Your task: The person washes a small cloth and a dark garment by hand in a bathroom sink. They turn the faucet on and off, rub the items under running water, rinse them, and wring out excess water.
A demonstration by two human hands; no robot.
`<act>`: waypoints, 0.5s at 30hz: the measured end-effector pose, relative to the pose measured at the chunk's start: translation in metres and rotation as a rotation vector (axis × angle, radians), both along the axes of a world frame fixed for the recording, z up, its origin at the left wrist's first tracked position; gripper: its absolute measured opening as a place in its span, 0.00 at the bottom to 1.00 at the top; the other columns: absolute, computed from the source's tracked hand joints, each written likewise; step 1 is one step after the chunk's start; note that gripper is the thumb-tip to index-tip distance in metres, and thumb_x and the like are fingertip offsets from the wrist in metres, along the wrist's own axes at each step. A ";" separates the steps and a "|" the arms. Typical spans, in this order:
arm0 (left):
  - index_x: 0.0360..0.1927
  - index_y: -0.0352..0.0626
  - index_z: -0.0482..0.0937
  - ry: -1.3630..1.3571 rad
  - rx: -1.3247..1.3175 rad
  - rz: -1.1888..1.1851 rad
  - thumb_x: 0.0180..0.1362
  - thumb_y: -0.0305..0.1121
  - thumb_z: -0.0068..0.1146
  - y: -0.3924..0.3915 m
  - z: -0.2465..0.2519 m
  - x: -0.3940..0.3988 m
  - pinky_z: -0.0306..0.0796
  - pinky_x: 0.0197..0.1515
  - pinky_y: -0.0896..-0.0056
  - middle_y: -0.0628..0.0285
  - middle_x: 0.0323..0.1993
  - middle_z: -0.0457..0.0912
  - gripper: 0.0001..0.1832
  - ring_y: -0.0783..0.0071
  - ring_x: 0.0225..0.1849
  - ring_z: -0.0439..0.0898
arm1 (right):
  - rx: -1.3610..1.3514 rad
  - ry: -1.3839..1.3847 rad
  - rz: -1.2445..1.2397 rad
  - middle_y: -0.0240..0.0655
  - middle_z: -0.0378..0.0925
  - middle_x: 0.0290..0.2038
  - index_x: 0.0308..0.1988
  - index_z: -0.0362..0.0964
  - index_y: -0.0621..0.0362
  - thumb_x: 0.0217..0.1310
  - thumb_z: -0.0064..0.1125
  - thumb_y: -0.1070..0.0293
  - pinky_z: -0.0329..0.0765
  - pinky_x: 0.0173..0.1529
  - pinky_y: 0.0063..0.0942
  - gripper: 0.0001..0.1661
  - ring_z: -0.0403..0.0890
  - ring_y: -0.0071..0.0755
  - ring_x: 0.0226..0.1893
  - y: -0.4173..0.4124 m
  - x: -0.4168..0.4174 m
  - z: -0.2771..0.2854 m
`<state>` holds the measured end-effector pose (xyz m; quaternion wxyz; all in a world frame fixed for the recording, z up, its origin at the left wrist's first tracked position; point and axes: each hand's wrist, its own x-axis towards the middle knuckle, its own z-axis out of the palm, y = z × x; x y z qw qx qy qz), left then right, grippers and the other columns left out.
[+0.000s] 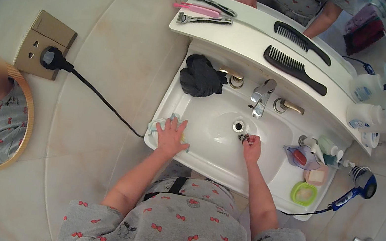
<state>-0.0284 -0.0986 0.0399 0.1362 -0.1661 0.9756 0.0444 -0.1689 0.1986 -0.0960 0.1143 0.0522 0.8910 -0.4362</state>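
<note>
My left hand (pixel 171 136) lies spread, palm down, on a pale crumpled cloth (pixel 154 131) at the left rim of the white washbasin (pixel 207 122). In my right hand (pixel 251 148) is a small dark metal piece (pixel 243 138), perhaps the drain stopper, pinched by the fingertips just beside the open drain hole (pixel 238 126). Above the drain stands the chrome faucet (pixel 263 97), with a brass-coloured lever handle on each side. A bunched black cloth (pixel 201 77) rests at the basin's back left corner.
A white shelf (pixel 246 38) holds a black comb (pixel 294 70) and a razor (pixel 204 20). Soap dishes, including a green one (pixel 304 194), and pump bottles crowd the basin's right side. A blue hair dryer (pixel 355 189) hangs farther right. A black plug (pixel 52 58) sits in the left wall socket.
</note>
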 end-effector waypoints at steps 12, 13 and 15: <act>0.70 0.59 0.60 -0.015 -0.014 -0.046 0.39 0.57 0.70 -0.002 -0.005 -0.003 0.45 0.65 0.24 0.49 0.67 0.60 0.52 0.48 0.69 0.57 | 0.151 0.069 0.065 0.35 0.76 0.39 0.42 0.69 0.51 0.51 0.64 0.63 0.77 0.43 0.41 0.17 0.80 0.42 0.39 -0.030 -0.033 -0.007; 0.70 0.59 0.60 -0.019 -0.014 -0.046 0.39 0.57 0.70 -0.002 -0.004 -0.004 0.45 0.65 0.24 0.49 0.67 0.60 0.52 0.48 0.69 0.57 | 0.182 0.085 0.089 0.35 0.76 0.39 0.42 0.70 0.51 0.51 0.64 0.63 0.77 0.43 0.41 0.17 0.80 0.43 0.39 -0.032 -0.034 -0.007; 0.70 0.59 0.61 -0.028 -0.013 -0.046 0.40 0.58 0.70 -0.001 -0.002 -0.005 0.45 0.65 0.24 0.49 0.68 0.60 0.52 0.48 0.69 0.57 | 0.270 0.098 0.134 0.36 0.76 0.42 0.44 0.69 0.50 0.51 0.64 0.64 0.77 0.44 0.42 0.19 0.80 0.45 0.40 -0.035 -0.036 -0.004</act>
